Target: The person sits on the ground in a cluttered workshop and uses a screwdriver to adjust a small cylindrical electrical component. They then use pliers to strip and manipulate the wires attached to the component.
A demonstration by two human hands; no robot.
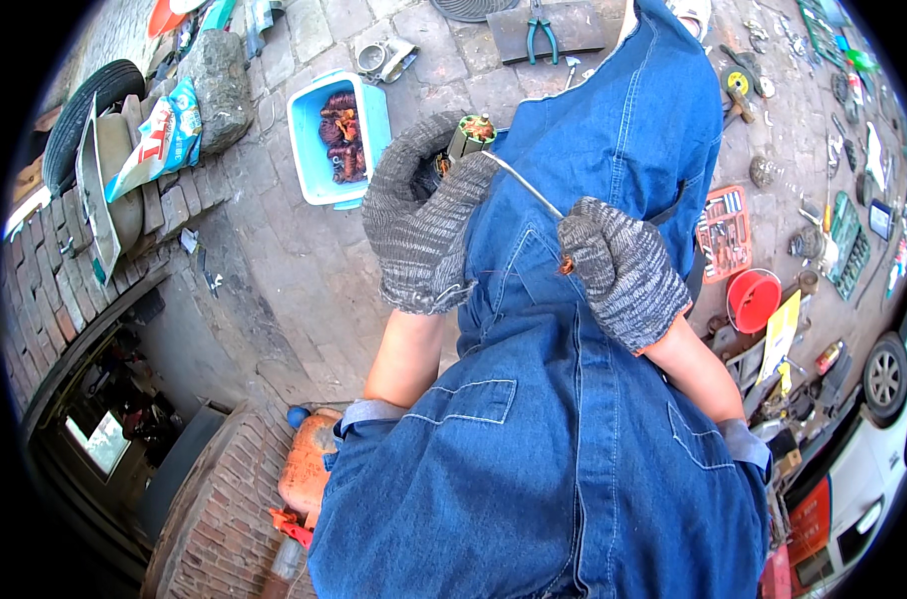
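Closest up is the blue denim work coverall point(493, 459). Over it, the right hand point(623, 270) in a grey knit glove has its grip curled tight round a thin silvery metal rod point(523, 182). The rod slants lower right to upper left, its slim end aimed at the part; can't tell if it touches. Left hand point(418, 225), same kind of glove, has its grip wrapped round a small greyish metal cylinder with a green rim point(471, 135), just above frame centre. Its long axis leans lower left to upper right, copper-filled end facing up. Further out: a light-blue plastic tub point(310, 150) with dark copper coils point(345, 140) inside, then teal-handled pliers point(541, 40), top centre.
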